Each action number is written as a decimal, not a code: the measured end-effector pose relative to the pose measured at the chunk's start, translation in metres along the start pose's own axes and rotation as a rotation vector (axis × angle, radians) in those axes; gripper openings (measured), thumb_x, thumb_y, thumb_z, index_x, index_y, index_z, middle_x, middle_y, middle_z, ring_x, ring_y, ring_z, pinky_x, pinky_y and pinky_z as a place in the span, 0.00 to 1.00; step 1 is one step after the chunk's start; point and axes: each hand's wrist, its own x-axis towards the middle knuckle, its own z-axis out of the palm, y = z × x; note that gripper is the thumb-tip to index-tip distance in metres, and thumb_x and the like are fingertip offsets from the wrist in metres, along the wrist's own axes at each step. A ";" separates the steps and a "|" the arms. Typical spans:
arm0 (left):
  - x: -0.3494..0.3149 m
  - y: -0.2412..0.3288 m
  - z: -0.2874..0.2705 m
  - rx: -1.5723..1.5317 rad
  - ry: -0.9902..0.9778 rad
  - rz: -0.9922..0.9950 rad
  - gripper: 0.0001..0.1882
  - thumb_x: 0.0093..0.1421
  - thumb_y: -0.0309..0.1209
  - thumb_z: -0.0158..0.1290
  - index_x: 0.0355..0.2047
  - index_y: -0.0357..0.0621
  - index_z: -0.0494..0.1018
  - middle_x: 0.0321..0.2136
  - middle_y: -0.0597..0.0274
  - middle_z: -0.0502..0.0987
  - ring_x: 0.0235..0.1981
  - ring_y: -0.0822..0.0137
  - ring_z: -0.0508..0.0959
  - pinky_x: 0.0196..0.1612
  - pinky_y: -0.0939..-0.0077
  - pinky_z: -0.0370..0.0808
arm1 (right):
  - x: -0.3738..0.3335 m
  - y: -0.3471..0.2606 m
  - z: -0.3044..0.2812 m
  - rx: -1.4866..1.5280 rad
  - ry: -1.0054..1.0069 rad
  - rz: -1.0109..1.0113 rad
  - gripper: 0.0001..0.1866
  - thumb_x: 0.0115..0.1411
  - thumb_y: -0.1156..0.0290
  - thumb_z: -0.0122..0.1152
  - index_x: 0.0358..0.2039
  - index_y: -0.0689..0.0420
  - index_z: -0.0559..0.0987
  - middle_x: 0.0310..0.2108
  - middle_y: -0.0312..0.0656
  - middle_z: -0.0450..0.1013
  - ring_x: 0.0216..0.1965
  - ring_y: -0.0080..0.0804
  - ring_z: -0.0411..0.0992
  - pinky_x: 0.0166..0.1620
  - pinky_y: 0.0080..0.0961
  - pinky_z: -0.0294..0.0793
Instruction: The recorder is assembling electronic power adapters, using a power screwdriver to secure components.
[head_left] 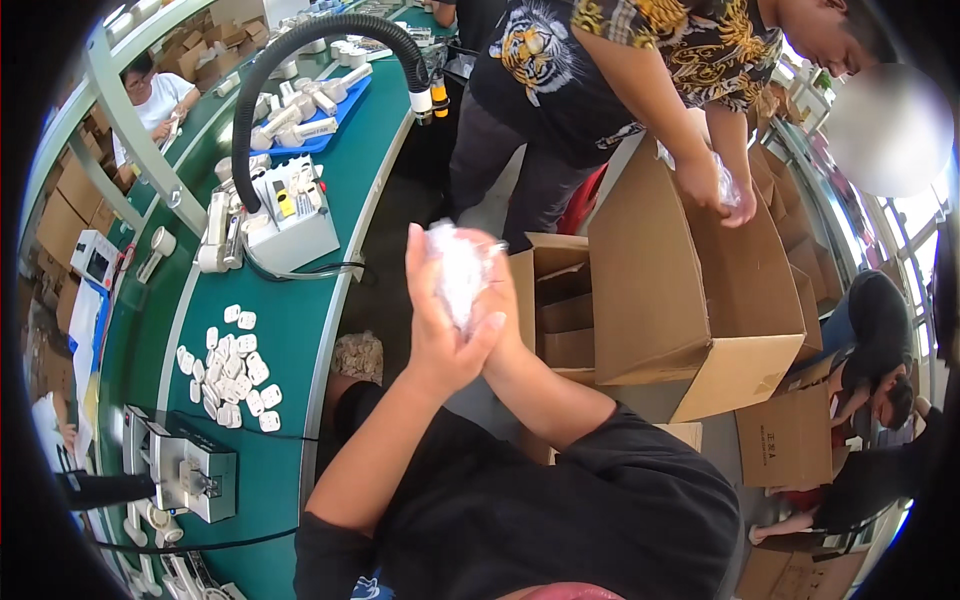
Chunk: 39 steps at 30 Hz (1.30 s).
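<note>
Between my two hands, in the middle of the view, is a whitish bundle in clear, shiny plastic wrap (pixel 461 268). My left hand (pixel 436 335) presses it from the left, thumb side toward me. From the right, my right hand (pixel 500 318) closes around the other side, and the two wrists come close together. What the wrap contains cannot be made out. Both hands are raised off the green workbench, in front of an open cardboard box (pixel 650 290). Opposite, a co-worker's hands (pixel 715 190) hold another clear plastic-wrapped item over that box.
On the green workbench (pixel 280 330) lies a pile of small white plastic pieces (pixel 232 370). A grey machine (pixel 195 470) and a grey box unit (pixel 290 225) with a black flexible hose (pixel 250 90) stand there too. Behind is a blue tray (pixel 325 125) of white parts. Other people work around.
</note>
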 end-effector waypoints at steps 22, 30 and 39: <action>0.022 -0.013 -0.009 0.139 -0.320 -0.588 0.42 0.56 0.38 0.48 0.62 0.36 0.36 0.61 0.36 0.43 0.64 0.49 0.46 0.63 0.64 0.47 | 0.095 0.000 -0.065 -0.835 0.253 -0.231 0.16 0.46 0.85 0.48 0.35 0.60 0.76 0.35 0.40 0.72 0.36 0.30 0.70 0.41 0.24 0.70; -0.031 0.030 -0.129 0.371 0.272 -0.547 0.13 0.52 0.21 0.49 0.40 0.36 0.68 0.39 0.54 0.72 0.39 0.64 0.73 0.43 0.73 0.71 | 0.176 -0.007 -0.129 0.002 0.326 -0.331 0.05 0.53 0.80 0.48 0.32 0.64 0.70 0.31 0.45 0.72 0.30 0.33 0.74 0.34 0.25 0.78; -0.094 0.031 -0.158 0.332 0.502 -0.464 0.10 0.56 0.17 0.41 0.39 0.37 0.65 0.34 0.56 0.69 0.30 0.68 0.69 0.33 0.77 0.68 | 0.226 -0.008 -0.111 0.358 0.444 -0.405 0.08 0.56 0.81 0.49 0.37 0.62 0.66 0.36 0.46 0.71 0.37 0.36 0.73 0.37 0.27 0.75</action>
